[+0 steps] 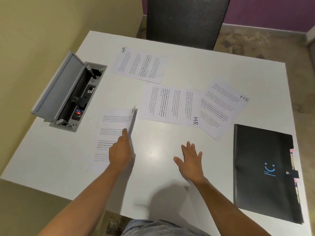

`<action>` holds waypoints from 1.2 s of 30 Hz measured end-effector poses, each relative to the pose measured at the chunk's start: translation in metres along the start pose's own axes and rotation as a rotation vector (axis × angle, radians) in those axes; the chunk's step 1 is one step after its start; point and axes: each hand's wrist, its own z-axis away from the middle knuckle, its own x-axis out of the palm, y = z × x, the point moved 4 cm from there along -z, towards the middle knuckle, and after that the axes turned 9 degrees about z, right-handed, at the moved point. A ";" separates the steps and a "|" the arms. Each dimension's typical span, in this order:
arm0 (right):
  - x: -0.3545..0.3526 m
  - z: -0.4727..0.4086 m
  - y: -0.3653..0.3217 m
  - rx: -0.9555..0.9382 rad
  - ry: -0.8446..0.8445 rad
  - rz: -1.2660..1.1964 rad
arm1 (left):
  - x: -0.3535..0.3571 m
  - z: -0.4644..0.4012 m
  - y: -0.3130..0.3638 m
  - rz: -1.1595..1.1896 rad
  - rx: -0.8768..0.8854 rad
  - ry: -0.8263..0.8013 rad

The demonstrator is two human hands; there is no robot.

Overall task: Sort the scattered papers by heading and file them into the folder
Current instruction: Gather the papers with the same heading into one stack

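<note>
Your left hand (121,151), lower centre-left of the frame, grasps the right edge of a printed sheet (112,132) and has that edge lifted off the white table (153,157); the heading at its top corner is folded out of view and cannot be read. Your right hand (191,158), lower centre, is released, fingers spread flat, holding nothing; whether it touches the table cannot be told.

Three further papers lie face up, each headed HR: one at upper centre (141,65), one at centre (168,104), and one at right of centre (221,108) overlapping the centre sheet's edge. The black folder (262,172) lies closed at the lower right, well apart from both hands.

Risks, as judged:
- A one-edge hold may let the lifted sheet crease.
- Pulling either overlapped sheet alone may drag its neighbour.
- The open cable box (75,96) at left sits just beside the held sheet; a loose page could slide in.
- Filing with the heading unread invites a mis-sort.
</note>
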 end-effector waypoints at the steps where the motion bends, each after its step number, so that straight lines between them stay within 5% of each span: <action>1: -0.004 0.001 -0.004 0.019 0.029 -0.157 | 0.000 0.006 0.011 0.030 0.008 -0.011; 10: -0.021 -0.001 -0.042 0.154 -0.150 -1.283 | 0.028 0.063 0.117 0.046 0.316 -0.283; 16: -0.018 -0.011 0.001 0.307 0.055 -1.167 | 0.040 0.064 0.137 0.223 0.482 -0.560; 20: -0.015 0.001 0.039 0.387 0.090 -1.186 | 0.034 0.019 0.124 0.290 0.544 -0.350; 24: -0.017 0.028 0.067 0.418 0.166 -1.201 | 0.044 -0.051 0.120 0.034 0.706 -0.109; 31: 0.003 0.066 0.098 0.574 0.253 -1.267 | 0.069 -0.118 0.139 -0.358 0.727 -0.321; 36: 0.017 0.081 0.106 0.613 0.282 -1.281 | 0.065 -0.125 0.149 -0.370 0.851 -0.249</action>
